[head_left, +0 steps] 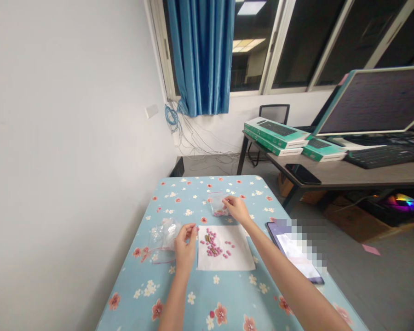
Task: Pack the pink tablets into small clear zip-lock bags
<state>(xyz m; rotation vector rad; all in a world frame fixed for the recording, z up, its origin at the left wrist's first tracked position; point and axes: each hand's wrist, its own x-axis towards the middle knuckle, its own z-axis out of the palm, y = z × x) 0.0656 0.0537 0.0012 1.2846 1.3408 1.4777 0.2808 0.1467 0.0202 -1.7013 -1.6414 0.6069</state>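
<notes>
A white paper sheet (239, 257) lies on the light-blue flowered tablecloth (207, 299) with several small pink beads (214, 246) scattered on it. My left hand (185, 239) hovers at the sheet's left edge, fingers pinched together on something too small to name. Beside it lie empty clear plastic bags (163, 236). My right hand (236, 208) reaches past the sheet's far edge and pinches the top of a small clear zip bag (216, 204) that holds some pink beads.
A phone (296, 257) lies on the table's right side. To the right stands a desk (334, 174) with green boxes (278, 134), a monitor (376, 101), a keyboard (382, 156) and a second phone (302, 174). A white wall runs along the left; a blue curtain (202, 55) hangs ahead.
</notes>
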